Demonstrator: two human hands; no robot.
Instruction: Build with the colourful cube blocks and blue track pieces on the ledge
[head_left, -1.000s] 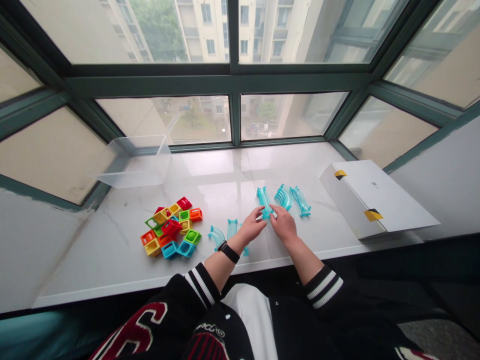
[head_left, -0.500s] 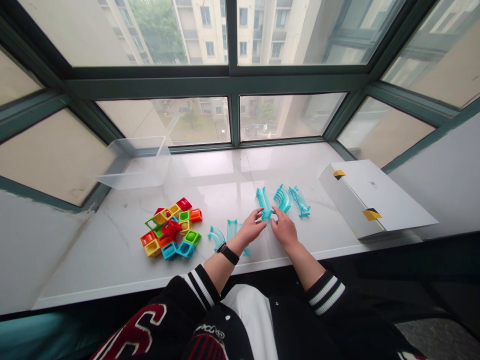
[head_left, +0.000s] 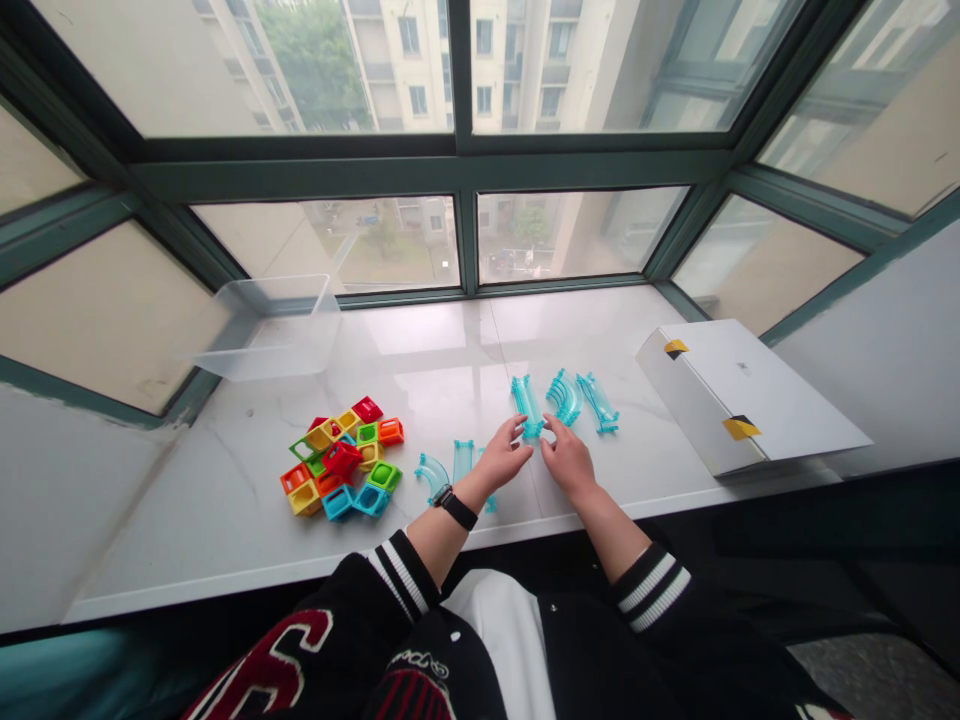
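Clear blue straight track pieces (head_left: 526, 398) lie close together on the white sill, their near end between my hands. At the left side of that end is my left hand (head_left: 504, 457), thumb and fingers apart. My right hand (head_left: 567, 460) is at its right side, fingers parted; whether fingertips touch the plastic I cannot tell. Just right lie curved blue track pieces (head_left: 564, 393) and a slanted blue track piece (head_left: 598, 404). Left of my left hand are a curved track piece (head_left: 431, 474) and a straight track piece (head_left: 463, 458); another blue piece (head_left: 490, 504) is partly hidden by my left wrist.
A heap of coloured hollow blocks (head_left: 343, 460) sits to the left. Behind it stands a clear plastic bin (head_left: 279, 365) near the window. On the right is a white box (head_left: 757, 400) with yellow and black tabs. The sill's front edge (head_left: 247, 578) runs before my body.
The camera view shifts very slightly. Both hands and the track pieces stay in the same places.
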